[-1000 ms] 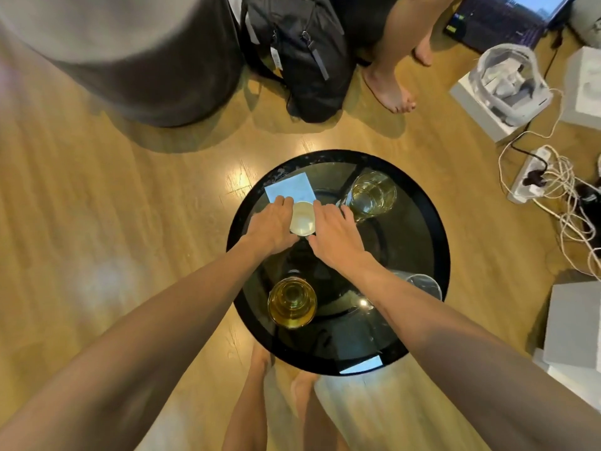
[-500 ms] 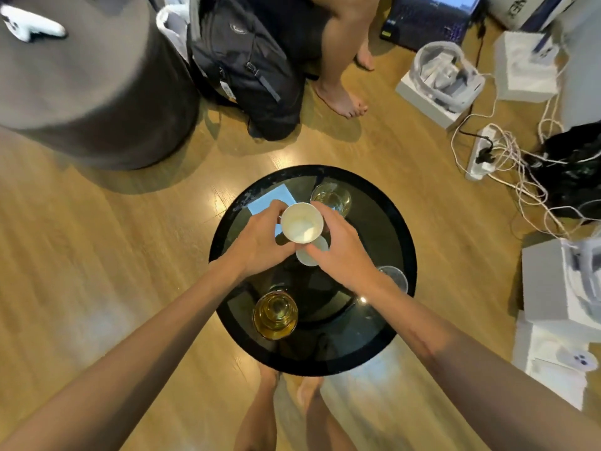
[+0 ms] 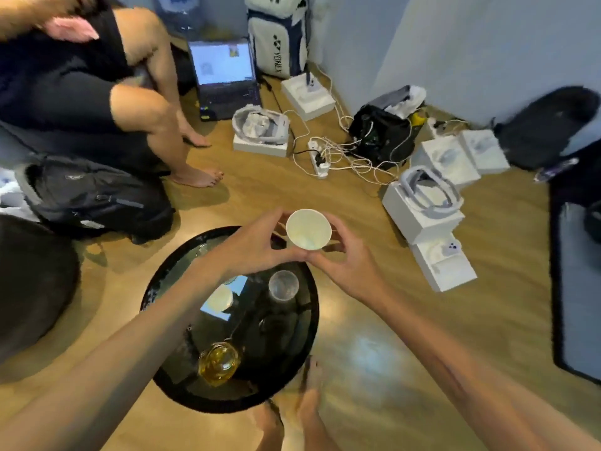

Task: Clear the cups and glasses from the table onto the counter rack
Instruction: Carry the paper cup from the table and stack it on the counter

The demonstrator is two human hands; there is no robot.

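A white cup (image 3: 308,228) is held up above the far edge of the round black glass table (image 3: 302,349). My left hand (image 3: 252,245) grips it from the left and my right hand (image 3: 344,258) from the right and below. On the table stand a clear empty glass (image 3: 283,285), a glass of yellow liquid (image 3: 218,363) near the front, and a second white cup (image 3: 220,297) on a pale blue paper. No counter rack is in view.
A seated person's bare legs (image 3: 169,131) and a black backpack (image 3: 94,200) lie to the far left. White boxes with headsets (image 3: 422,206), a power strip with tangled cables (image 3: 320,157) and a laptop (image 3: 224,76) crowd the floor ahead. A dark mat (image 3: 575,288) lies right.
Both hands have lifted the white cup off the table and carried it up and forward. The view has swung up toward the room's far corner.
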